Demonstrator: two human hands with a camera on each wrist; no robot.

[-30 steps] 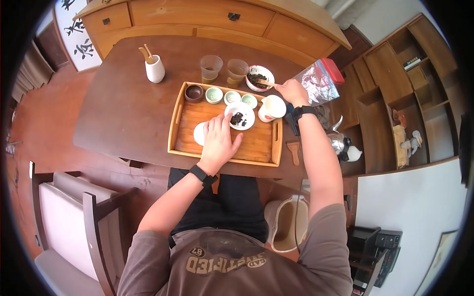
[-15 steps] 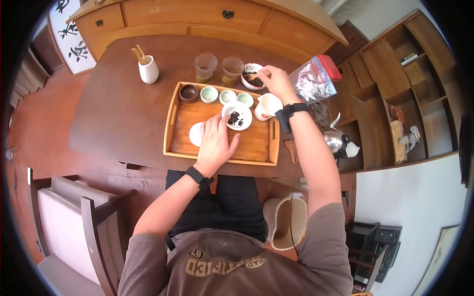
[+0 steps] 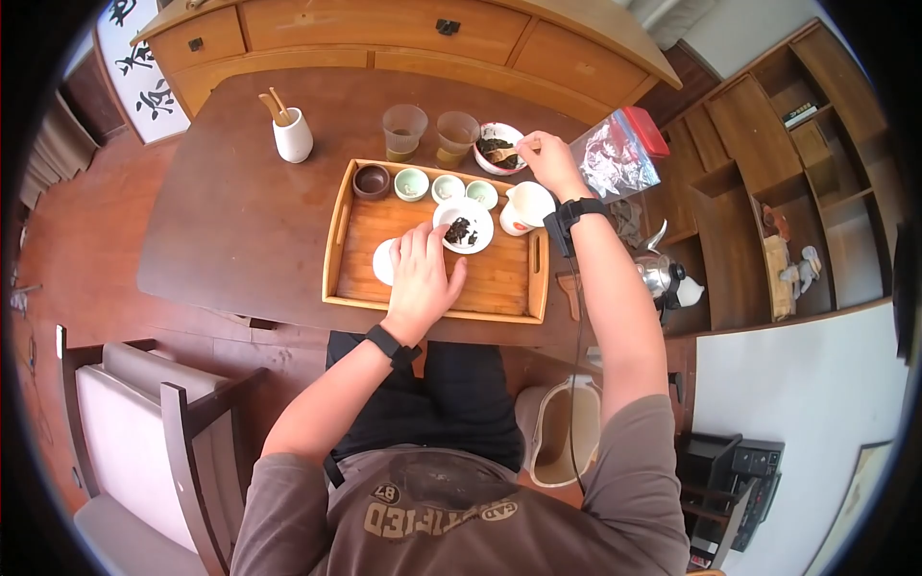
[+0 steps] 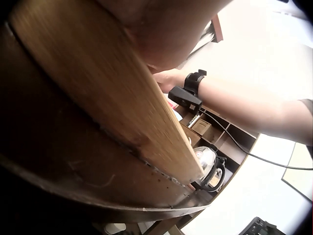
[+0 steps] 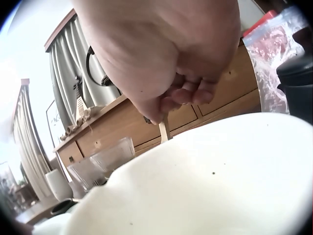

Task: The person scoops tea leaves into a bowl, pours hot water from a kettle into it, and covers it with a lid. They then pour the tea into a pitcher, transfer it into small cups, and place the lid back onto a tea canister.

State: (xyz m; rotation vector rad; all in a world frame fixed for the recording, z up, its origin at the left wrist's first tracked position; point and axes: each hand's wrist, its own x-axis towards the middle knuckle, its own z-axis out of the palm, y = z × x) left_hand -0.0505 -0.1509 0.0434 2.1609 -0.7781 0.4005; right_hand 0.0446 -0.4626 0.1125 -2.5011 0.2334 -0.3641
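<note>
My right hand [image 3: 555, 165] pinches the handle of a wooden scoop [image 3: 501, 154], whose tip lies among dark leaves in a patterned bowl [image 3: 520, 166] behind the tray. In the right wrist view, the curled fingers of the hand [image 5: 166, 63] grip the scoop's handle [image 5: 165, 131], beyond the white pitcher [image 5: 210, 171]. My left hand [image 3: 420, 278] is palm down over the tray [image 3: 360, 288], fingers extended, the fingertips at the left rim of a white bowl [image 3: 483, 230] with some dark leaves inside. Partly under its fingers is a white round lid or dish [image 3: 383, 262].
Along the tray's back stand a brown cup [image 3: 371, 181], several pale green cups [image 3: 411, 183] and the pitcher [image 3: 526, 209]. Behind are two clear cups [image 3: 456, 134], a white utensil holder [image 3: 294, 137] and a plastic bag [image 3: 615, 158]. At right is a kettle [image 3: 659, 274].
My right hand has moved left and slightly away from me, with the scoop held shorter over the leaves in the patterned bowl. My left hand stays nearly in place beside the white bowl.
</note>
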